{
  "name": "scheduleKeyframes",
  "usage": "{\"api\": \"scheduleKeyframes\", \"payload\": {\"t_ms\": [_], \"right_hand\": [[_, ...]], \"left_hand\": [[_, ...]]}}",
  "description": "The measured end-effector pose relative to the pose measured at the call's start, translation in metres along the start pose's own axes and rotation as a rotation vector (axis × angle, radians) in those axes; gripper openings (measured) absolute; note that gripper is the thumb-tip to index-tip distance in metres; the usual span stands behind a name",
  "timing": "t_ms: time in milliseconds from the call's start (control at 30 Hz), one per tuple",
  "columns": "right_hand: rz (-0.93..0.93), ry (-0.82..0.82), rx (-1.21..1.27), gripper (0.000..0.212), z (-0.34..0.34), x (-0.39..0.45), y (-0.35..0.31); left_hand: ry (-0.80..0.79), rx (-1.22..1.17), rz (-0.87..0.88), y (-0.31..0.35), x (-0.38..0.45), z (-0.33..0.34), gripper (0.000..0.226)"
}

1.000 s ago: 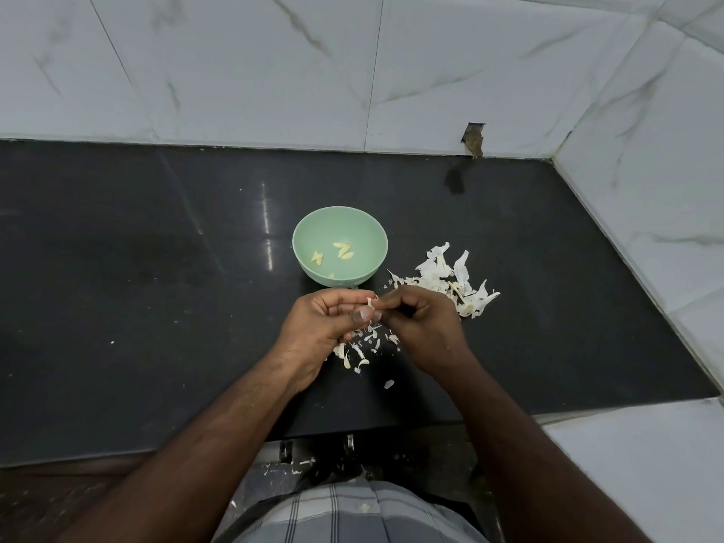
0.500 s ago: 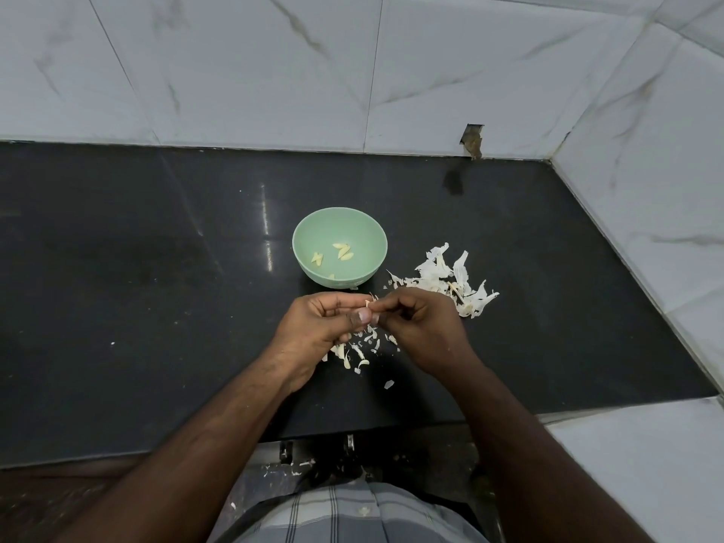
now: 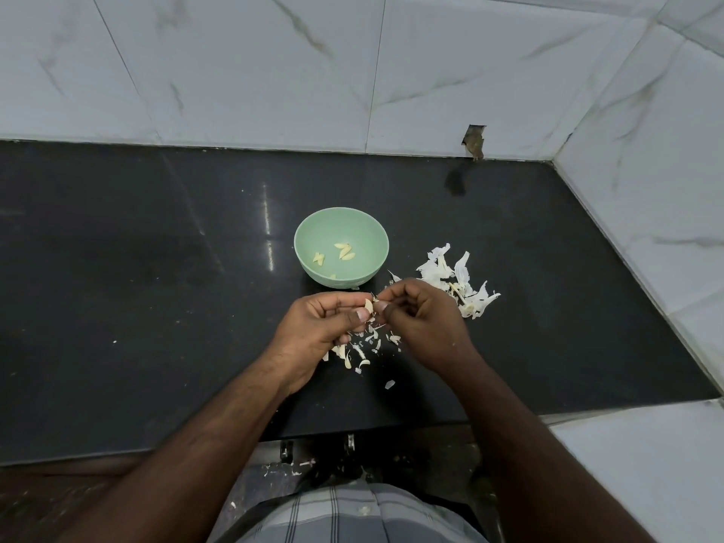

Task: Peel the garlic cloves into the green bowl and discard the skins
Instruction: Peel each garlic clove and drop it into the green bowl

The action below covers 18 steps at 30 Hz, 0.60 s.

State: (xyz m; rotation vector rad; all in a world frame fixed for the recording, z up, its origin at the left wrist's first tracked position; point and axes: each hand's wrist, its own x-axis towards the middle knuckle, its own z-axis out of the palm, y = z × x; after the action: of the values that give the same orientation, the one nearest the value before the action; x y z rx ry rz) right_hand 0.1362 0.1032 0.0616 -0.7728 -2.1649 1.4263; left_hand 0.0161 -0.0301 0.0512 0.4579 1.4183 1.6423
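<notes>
A green bowl [image 3: 309, 244] stands on the black counter with several peeled cloves [image 3: 344, 251] inside. Just in front of it my left hand [image 3: 317, 331] pinches a small pale garlic clove [image 3: 368, 306] between thumb and fingers. My right hand [image 3: 423, 327] meets it from the right, its fingertips pinching the skin at the clove's top. Small skin scraps [image 3: 362, 348] lie on the counter under both hands. A bigger heap of white garlic skins [image 3: 464, 286] lies to the right of the bowl, partly behind my right hand.
The black counter [image 3: 156, 291] runs left to right, bounded by white marble tiled walls [image 3: 274, 72] behind and on the right. A chipped hole [image 3: 474, 141] shows at the back wall's base. Skin bits lie on the floor below the counter's front edge.
Both hands have stayed in front of the bowl, working on the clove; the pale clove now shows more plainly between the fingertips.
</notes>
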Motion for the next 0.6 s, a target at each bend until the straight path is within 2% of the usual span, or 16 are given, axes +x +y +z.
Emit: {"api": "scheduleKeyframes", "payload": {"t_ms": [133,233,300,500,600], "right_hand": [[-0.042,0.058,-0.181,0.027,-0.007,0.002,0.004],[-0.08,-0.011,-0.083,0.033,-0.007,0.0,-0.001],[-0.097,-0.061,-0.103,0.036,-0.003,-0.001,-0.004],[-0.133,-0.019,-0.148,0.029,0.003,-0.004,0.001],[-0.058,-0.042,-0.03,0.03,0.002,0.0,0.001]], "left_hand": [[0.016,0.001,-0.023,0.002,0.001,-0.001,0.022],[0.037,0.01,-0.027,0.002,0.002,0.0,0.024],[0.03,-0.001,-0.029,0.002,0.002,0.001,0.028],[0.004,-0.045,-0.056,0.002,0.002,0.003,0.029],[0.012,-0.042,-0.055,0.0,0.002,0.003,0.027]]}}
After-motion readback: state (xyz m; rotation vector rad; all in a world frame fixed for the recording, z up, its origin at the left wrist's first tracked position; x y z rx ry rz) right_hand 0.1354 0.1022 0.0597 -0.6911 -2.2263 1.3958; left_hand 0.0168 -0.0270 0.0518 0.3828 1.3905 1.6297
